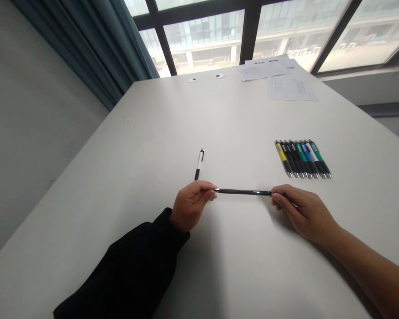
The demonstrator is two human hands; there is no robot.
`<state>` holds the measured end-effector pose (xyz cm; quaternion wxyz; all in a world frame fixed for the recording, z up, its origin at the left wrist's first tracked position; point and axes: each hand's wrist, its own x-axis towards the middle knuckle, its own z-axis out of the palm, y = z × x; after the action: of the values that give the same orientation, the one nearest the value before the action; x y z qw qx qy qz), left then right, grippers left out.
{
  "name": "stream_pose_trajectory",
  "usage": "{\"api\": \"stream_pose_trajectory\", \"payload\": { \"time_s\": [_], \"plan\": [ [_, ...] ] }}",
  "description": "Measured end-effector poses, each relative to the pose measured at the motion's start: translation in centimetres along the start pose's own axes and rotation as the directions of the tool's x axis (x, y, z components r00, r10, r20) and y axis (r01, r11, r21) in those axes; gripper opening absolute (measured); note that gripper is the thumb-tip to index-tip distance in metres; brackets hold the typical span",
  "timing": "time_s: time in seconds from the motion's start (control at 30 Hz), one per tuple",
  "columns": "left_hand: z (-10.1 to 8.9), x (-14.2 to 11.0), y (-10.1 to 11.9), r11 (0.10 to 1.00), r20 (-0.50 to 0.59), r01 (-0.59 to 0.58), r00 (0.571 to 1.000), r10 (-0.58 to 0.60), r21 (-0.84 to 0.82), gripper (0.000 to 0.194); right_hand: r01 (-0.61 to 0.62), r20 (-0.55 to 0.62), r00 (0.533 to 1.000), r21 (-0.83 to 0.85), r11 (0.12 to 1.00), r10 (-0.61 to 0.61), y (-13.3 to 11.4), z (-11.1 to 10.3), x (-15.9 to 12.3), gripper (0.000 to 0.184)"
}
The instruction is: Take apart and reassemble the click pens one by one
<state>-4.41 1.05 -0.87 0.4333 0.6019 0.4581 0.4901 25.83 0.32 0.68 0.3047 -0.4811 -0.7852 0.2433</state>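
Observation:
A black pen (242, 192) is stretched level between my two hands, above the white table (146, 159). My left hand (193, 201) pinches its silver tip end, and my right hand (297, 210) pinches the other end. Just beyond my left hand lies a white pen (200, 161) with a black grip, its lower end partly hidden by the fingers. To the far right of it, a row of several pens (302, 158) in yellow, black, green, blue and white lies side by side, tips toward me.
Printed papers (291, 86) lie at the table's far right, by the window (206, 42). Two small round white fittings (220, 76) sit along the far edge. A blue-grey curtain (119, 44) hangs at the back left, beside the wall (29, 110).

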Motion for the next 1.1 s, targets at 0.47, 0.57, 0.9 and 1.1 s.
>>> {"api": "stream_pose_trajectory", "payload": {
  "time_s": [0.47, 0.57, 0.9, 1.1],
  "plan": [
    [-0.3, -0.1, 0.6, 0.957, 0.101, -0.092, 0.993, 0.067, 0.274, 0.025, -0.003, 0.091, 0.996, -0.016, 1.0, 0.004, -0.9, -0.4, 0.3, 0.036],
    [-0.2, -0.1, 0.7, 0.954, 0.118, -0.1, 0.991, 0.068, 0.284, 0.027, -0.01, 0.078, 0.997, -0.032, 0.999, 0.012, -0.8, -0.2, 0.2, 0.037],
    [-0.1, -0.4, 1.3, 0.934, 0.173, -0.094, 0.984, 0.035, 0.344, 0.037, -0.037, 0.058, 0.998, -0.025, 0.999, 0.038, -0.6, 0.1, 0.2, 0.048],
    [-0.3, -0.2, 1.3, 0.914, 0.227, -0.152, 0.972, 0.067, 0.378, 0.046, -0.026, 0.052, 0.998, 0.004, 1.0, 0.026, -0.4, 0.0, -0.2, 0.051]
  ]
}}
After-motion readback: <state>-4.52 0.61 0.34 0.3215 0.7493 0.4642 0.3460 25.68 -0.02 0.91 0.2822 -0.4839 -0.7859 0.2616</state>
